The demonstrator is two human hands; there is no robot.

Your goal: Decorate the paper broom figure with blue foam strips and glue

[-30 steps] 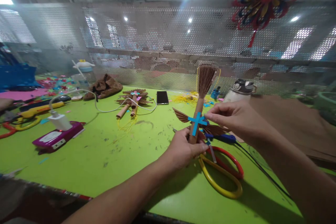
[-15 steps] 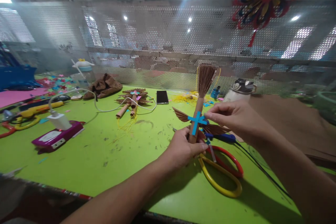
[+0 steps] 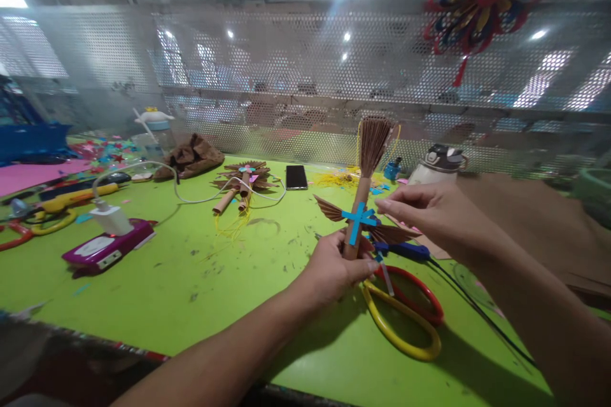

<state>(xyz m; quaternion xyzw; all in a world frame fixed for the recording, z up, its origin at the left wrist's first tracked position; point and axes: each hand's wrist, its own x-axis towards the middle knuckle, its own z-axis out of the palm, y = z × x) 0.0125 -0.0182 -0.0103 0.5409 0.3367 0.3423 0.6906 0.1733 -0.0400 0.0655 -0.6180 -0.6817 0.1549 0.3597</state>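
My left hand (image 3: 334, 267) is closed round the lower part of a brown rolled-paper tube craft (image 3: 361, 194), which stands nearly upright. The craft has a pleated fan top (image 3: 375, 146), pleated side wings and crossed blue paper strips (image 3: 358, 219) on its front. Just right of the strips, my right hand (image 3: 429, 210) has its thumb and fingers pinched together, apart from the craft; anything between the fingertips is too small to make out. Below the hands lie scissors (image 3: 405, 350) with one yellow and one red handle. A blue glue gun (image 3: 405, 251) with a cable lies behind the craft.
On the green table (image 3: 191, 331) are a purple power strip (image 3: 109, 248) with a white charger, a phone (image 3: 296, 177), other brown paper crafts (image 3: 243, 184) and yellow strands (image 3: 337, 179). Brown paper sheets (image 3: 525, 216) and a white bottle (image 3: 436, 165) are at right.
My right hand has drawn slightly right, away from the blue strips. My left hand still holds the craft in about the same place.
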